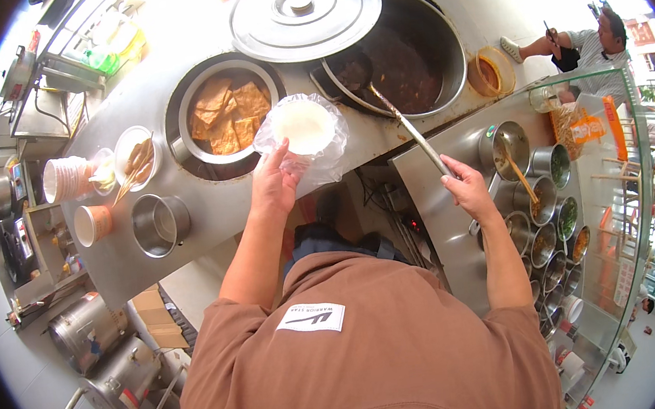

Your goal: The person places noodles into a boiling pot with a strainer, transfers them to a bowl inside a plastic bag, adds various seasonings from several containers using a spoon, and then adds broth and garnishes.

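Note:
My left hand [276,183] holds a white bowl [303,128] lined with a clear plastic bag, beside a round pot of fried tofu-like sheets [233,115]. In my right hand [468,185] is the metal handle of a ladle [416,132]. The ladle's head rests over the near left side of a large steel pot [455,65] of dark brown broth. A big round steel lid [305,12] lies partly across that pot's rim and the counter. What the bowl contains, if anything, cannot be told.
On the left stand stacked paper cups [64,179], a bowl of skewers [137,158] and a steel pot [159,225]. A small container of reddish sauce [489,75] is beside the broth pot. Several steel ingredient pots [541,245] line the right counter behind a glass screen [639,183]. A person [598,44] sits beyond.

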Available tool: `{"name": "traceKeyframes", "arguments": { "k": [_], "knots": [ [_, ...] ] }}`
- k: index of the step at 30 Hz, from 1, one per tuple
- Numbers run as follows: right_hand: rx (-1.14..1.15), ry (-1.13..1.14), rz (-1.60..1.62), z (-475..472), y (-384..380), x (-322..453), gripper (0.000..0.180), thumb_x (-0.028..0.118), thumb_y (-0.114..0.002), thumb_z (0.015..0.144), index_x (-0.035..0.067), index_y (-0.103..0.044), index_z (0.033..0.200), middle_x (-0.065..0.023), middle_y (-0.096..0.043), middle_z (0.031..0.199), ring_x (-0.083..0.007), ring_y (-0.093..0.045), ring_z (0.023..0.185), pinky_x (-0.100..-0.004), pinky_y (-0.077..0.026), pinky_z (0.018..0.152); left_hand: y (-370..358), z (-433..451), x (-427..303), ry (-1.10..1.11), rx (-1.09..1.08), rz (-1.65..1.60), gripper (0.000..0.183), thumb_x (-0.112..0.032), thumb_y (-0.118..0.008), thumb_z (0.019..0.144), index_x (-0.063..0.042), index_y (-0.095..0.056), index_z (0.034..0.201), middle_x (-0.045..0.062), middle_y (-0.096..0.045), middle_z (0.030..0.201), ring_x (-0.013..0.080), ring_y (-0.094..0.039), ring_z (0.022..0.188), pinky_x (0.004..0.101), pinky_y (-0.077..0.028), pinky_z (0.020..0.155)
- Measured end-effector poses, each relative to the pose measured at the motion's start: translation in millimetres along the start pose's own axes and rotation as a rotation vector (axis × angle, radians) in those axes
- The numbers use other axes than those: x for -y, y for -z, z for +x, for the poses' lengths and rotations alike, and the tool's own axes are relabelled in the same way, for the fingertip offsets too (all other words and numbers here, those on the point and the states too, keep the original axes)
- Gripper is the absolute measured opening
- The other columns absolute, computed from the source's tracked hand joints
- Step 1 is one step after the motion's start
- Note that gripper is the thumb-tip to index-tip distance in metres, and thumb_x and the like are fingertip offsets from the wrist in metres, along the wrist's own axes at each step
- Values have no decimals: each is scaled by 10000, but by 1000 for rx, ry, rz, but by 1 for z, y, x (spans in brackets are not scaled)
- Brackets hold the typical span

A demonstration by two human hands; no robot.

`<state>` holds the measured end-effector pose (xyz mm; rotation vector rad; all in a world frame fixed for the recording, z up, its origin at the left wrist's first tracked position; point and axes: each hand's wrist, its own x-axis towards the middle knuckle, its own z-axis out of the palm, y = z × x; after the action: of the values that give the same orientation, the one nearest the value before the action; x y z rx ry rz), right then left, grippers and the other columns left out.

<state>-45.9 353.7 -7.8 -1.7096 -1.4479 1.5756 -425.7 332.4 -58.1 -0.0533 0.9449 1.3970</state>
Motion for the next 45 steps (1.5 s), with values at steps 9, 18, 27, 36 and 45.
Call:
{"name": "traceKeyframes", "arguments": {
  "k": [9, 18, 27, 36, 45],
  "knots": [
    [27, -170, 382, -12, 21, 10, 486, 54, -604, 885, -25, -494, 1351, -21, -605, 815, -28, -437, 457, -163, -319, 394, -14, 9, 4, -4, -37, -10, 273, -130, -666, 901, -38, -545, 1128, 44, -624, 941, 160, -620, 809, 307, -517, 703],
    [-150, -98, 209, -93, 36, 75, 494, 47, -588, 883, -48, -485, 1356, -21, -596, 830, -17, -423, 472, -166, -327, 406, -45, 54, 30, 31, 26, 57, 303, -136, -723, 858, -71, -547, 1096, 9, -585, 868, 125, -559, 718, 285, -463, 631],
    [-200, -122, 167, -157, 24, 86, 523, 13, -630, 858, -2, -500, 1365, -10, -579, 884, -37, -473, 581, -190, -394, 473, -93, 79, 56, 89, 40, 98, 347, -194, -753, 838, -99, -539, 1094, 31, -584, 923, 159, -574, 810, 324, -450, 664],
    [-385, 564, -787, -161, 9, 61, 518, -52, -644, 791, 42, -570, 1295, -110, -598, 893, -255, -591, 705, -347, -484, 622, -89, 80, 60, 88, 75, -8, 326, -180, -732, 853, -43, -560, 1093, 49, -623, 836, 190, -629, 742, 305, -528, 651],
    [-408, 388, -785, -60, 47, 31, 469, 61, -605, 843, 105, -564, 1308, -137, -582, 880, -328, -587, 775, -399, -480, 699, -85, 62, 41, 44, 149, -11, 318, -170, -692, 887, -52, -528, 1132, 69, -606, 963, 195, -617, 840, 348, -520, 721]
  ]
}}
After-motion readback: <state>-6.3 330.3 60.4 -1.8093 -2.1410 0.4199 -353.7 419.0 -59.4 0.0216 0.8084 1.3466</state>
